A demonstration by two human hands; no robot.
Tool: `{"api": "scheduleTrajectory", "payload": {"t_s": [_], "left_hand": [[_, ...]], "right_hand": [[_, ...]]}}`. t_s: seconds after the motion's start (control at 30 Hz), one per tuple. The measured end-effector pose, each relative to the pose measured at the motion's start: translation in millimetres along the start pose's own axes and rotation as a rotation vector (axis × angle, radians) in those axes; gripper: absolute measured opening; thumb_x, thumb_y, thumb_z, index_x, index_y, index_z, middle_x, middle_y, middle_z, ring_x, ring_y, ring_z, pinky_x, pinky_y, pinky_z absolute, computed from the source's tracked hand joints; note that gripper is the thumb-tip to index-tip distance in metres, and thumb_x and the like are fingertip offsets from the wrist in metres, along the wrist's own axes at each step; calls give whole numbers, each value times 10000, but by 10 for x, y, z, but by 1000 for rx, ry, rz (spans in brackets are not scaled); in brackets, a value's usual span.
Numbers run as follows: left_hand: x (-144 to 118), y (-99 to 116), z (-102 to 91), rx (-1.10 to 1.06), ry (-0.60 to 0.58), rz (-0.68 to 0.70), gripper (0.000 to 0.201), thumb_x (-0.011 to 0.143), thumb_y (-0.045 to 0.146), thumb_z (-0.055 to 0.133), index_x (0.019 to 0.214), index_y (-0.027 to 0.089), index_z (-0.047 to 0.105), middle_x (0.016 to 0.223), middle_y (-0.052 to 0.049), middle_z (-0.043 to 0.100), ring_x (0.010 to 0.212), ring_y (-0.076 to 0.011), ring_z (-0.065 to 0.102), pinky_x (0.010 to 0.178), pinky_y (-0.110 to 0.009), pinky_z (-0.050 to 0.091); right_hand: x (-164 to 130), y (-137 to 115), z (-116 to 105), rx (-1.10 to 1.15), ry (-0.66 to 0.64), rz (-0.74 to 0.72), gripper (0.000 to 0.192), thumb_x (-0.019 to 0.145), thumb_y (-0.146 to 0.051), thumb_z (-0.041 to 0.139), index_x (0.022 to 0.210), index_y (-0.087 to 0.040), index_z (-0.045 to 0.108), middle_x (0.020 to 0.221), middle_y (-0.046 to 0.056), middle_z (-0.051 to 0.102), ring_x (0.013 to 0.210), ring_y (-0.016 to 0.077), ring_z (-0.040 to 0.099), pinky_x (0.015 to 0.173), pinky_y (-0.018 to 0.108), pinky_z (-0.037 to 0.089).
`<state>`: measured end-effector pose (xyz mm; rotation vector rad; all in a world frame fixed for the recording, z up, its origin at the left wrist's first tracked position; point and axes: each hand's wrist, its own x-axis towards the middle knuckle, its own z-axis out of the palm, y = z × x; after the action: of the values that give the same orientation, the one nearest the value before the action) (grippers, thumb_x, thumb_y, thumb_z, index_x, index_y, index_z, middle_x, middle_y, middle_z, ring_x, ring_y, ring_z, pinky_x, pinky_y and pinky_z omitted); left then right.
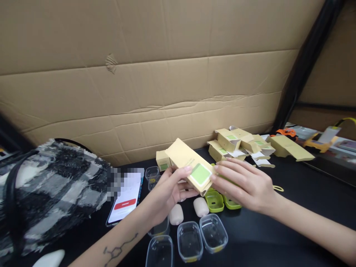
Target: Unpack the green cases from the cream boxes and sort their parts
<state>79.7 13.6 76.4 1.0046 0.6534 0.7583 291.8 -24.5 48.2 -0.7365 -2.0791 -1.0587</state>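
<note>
Both hands are holding a tan carton point(191, 166) above the middle of the black tabletop point(294, 207). The left hand point(169, 189) is gripping the carton's near left side with its fingers curled around it; the right hand point(244, 185) is closing on the end that bears a green label, fingers pressing against it. The carton is lying tilted, its far end pointing up and left (whether anything is inside cannot be told).

Below the hands, two green trays point(219, 202) are sitting open side by side, and two pale oval pieces point(200, 207) are lying just beside them. Nearer still, clear plastic shells point(201, 237) are standing in a row, each showing nothing inside. A small matching box point(162, 161) is standing just behind the carton. To the far right, a heap of opened cartons point(239, 144) is lying with flaps spread. At left, a phone point(125, 202) is resting beside a plaid bag point(52, 189).
</note>
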Motion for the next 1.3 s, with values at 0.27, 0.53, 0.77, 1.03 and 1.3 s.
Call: {"api": "scheduleTrajectory", "payload": {"t_s": [0.27, 0.53, 0.77, 1.03, 1.3], "left_hand": [[92, -13, -58, 139, 123, 198, 320, 771, 388, 687, 942, 131, 603, 812, -68, 686, 660, -160, 631, 554, -244, 506], [102, -67, -25, 298, 424, 406, 457, 634, 353, 807, 917, 184, 491, 889, -23, 655, 747, -163, 647, 625, -255, 524], [164, 112, -152, 250, 370, 284, 442, 839, 398, 608, 1159, 181, 395, 1147, -151, 570, 925, -226, 636, 708, -348, 569], [93, 153, -101, 319, 294, 220, 233, 877, 361, 557, 1005, 170, 524, 1089, -114, 601, 864, -201, 651, 709, -323, 543], [42, 171, -43, 329, 239, 191, 203, 908, 330, 515, 1027, 165, 505, 1100, -119, 590, 784, -157, 645, 676, -295, 533]], "right_hand": [[70, -111, -93, -40, -33, -210, 119, 819, -246, 612, 906, -308, 665, 853, -10, 728, 844, 232, 701, 815, 428, 594], [69, -328, -133, 43, -67, -250, 129, 841, -327, 608, 945, -314, 683, 789, -33, 702, 903, 217, 682, 871, 428, 580], [205, 279, 13, -2, -171, 116, 143, 881, -187, 500, 834, -227, 629, 835, 25, 711, 751, 184, 665, 578, 298, 509], [44, 733, 379, 4, -494, 177, 150, 868, -219, 514, 855, -211, 663, 881, 41, 669, 685, 160, 636, 455, 234, 327], [-52, 868, 289, 28, -735, 135, 233, 795, -163, 576, 954, -287, 692, 947, 32, 625, 612, 137, 606, 440, 233, 273]]}}
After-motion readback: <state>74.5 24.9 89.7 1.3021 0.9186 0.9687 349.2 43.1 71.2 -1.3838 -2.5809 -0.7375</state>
